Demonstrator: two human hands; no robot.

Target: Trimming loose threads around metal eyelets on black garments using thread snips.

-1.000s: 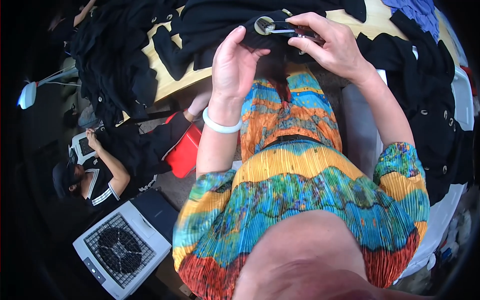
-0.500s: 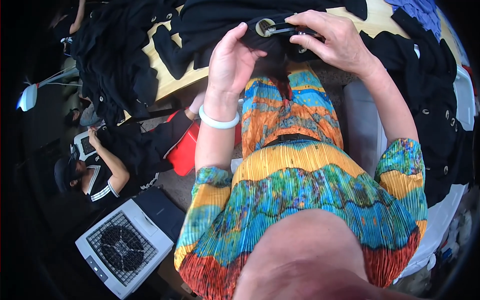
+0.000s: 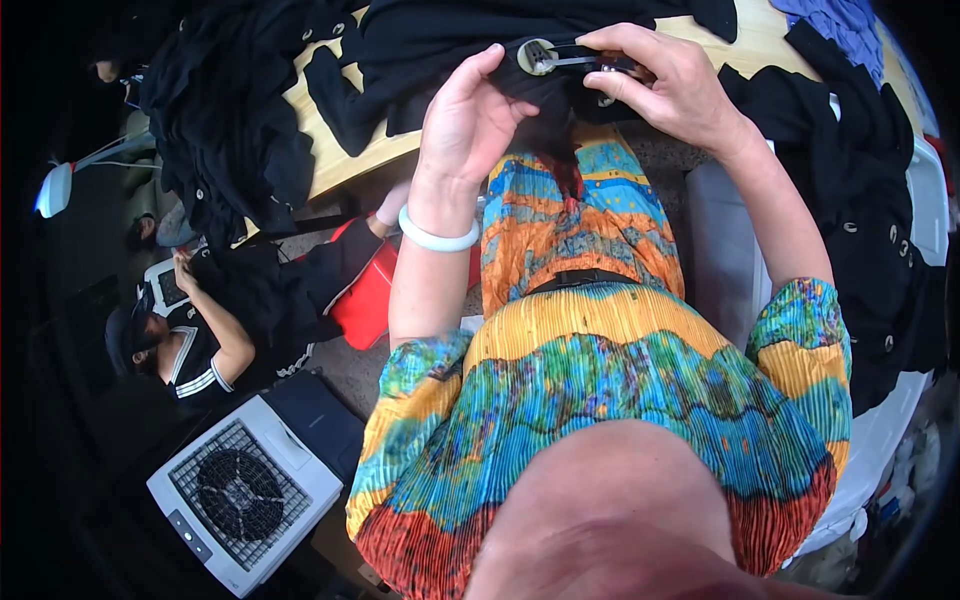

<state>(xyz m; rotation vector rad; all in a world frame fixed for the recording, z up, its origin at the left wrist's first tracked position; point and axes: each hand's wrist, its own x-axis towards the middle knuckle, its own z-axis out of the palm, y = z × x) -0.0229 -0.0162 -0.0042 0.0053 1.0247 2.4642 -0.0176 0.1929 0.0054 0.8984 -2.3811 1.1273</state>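
A black garment (image 3: 450, 40) lies on the wooden table's edge (image 3: 335, 165) and hangs toward my lap. My left hand (image 3: 468, 115) grips a fold of this black fabric from the left, and a white bangle (image 3: 435, 237) sits on that wrist. My right hand (image 3: 665, 85) pinches a small metal tool (image 3: 560, 58) whose round silver end rests on the fabric between both hands. The hands nearly touch above my colourful pleated dress (image 3: 590, 370).
Piles of black clothes (image 3: 225, 120) cover the table's left. More black garments with silver buttons (image 3: 880, 200) drape over a white bin on the right. Another person (image 3: 190, 345) sits on the floor at lower left, near a white fan unit (image 3: 245, 490) and a red object (image 3: 365, 300).
Both hands stay on the black fabric and the tool. My left hand has shifted slightly up and closer to the round silver end.
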